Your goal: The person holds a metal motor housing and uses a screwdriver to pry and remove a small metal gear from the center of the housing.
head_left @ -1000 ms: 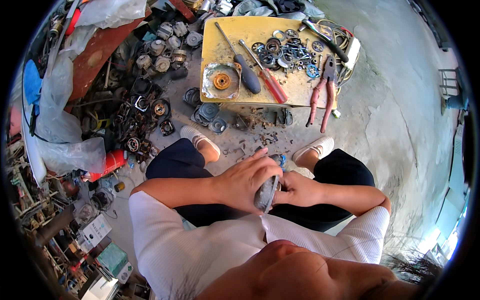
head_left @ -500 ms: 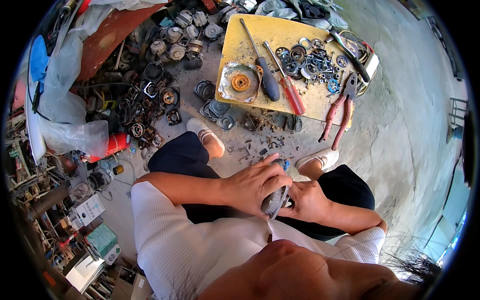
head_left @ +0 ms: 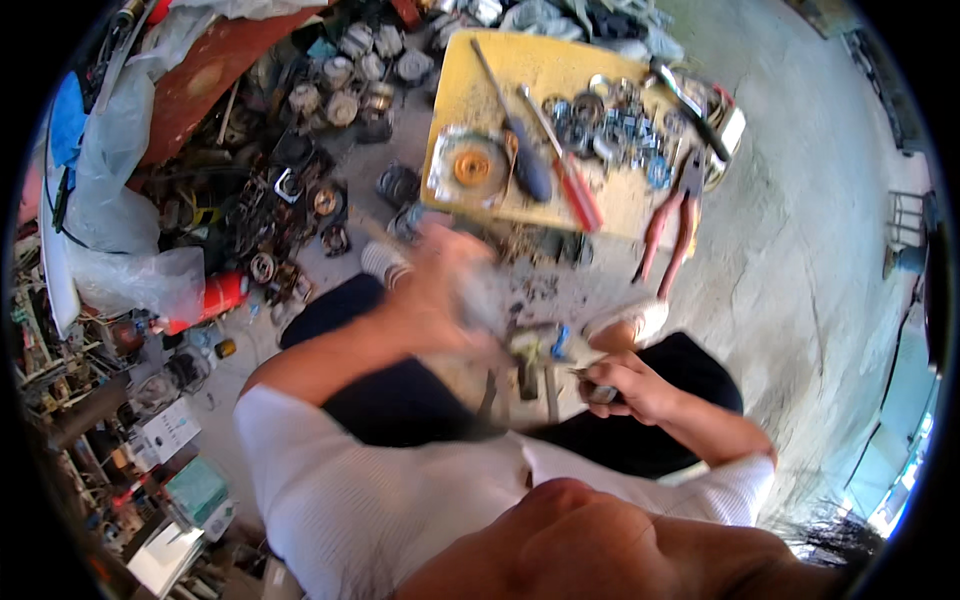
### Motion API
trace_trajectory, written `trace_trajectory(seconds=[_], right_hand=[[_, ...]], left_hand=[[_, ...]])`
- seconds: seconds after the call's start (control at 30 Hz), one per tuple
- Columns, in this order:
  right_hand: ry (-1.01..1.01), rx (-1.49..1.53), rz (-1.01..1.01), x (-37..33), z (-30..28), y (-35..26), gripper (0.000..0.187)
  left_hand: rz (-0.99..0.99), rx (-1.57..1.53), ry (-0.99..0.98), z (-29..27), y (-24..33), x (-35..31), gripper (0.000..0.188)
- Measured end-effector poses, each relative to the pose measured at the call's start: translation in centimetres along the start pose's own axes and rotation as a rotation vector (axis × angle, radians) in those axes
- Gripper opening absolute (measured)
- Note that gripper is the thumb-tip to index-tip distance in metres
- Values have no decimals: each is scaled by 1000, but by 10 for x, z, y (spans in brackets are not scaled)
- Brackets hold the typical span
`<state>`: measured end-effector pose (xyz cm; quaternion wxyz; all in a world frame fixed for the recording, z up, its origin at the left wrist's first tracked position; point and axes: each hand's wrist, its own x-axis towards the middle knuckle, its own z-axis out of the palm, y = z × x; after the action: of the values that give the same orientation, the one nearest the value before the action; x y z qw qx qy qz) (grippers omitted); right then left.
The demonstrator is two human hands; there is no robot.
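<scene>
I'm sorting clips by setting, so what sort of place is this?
Probably a small repair or dismantling workshop: pliers and a dark-handled screwdriver lie on a yellow surface with small loose metal parts, and used, motor-like parts are heaped nearby.

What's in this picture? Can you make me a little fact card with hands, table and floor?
Left hand: blurred, at a grey part; grip unclear
Right hand: holding a small dark piece
Yellow table: red-handled screwdriver, dark-handled screwdriver, red-handled pliers, square metal housing
Floor, left of table: heaped motor parts
</scene>
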<state>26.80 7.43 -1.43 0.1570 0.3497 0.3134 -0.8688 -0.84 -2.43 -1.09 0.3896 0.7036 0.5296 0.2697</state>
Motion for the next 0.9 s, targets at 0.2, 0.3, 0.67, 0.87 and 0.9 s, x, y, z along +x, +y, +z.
trace_trajectory(seconds=[0.2, 0.3, 0.67, 0.87, 0.9], right_hand=[[116, -141, -82, 28, -28, 2, 31], [182, -309, -187, 36, -31, -2, 34], [364, -542, -515, 62, -22, 4, 52], [278, -547, -646, 52, 11, -5, 57], [321, -592, -730, 57, 0, -1, 60]], left_hand=[[-196, -20, -93, 9, -25, -32, 87], [-203, -43, -68, 11, -26, -25, 86], [-334, 138, -216, 28, -36, -6, 105], [-307, 124, -229, 39, -34, 0, 97], [-288, 135, -250, 45, -31, 13, 95]])
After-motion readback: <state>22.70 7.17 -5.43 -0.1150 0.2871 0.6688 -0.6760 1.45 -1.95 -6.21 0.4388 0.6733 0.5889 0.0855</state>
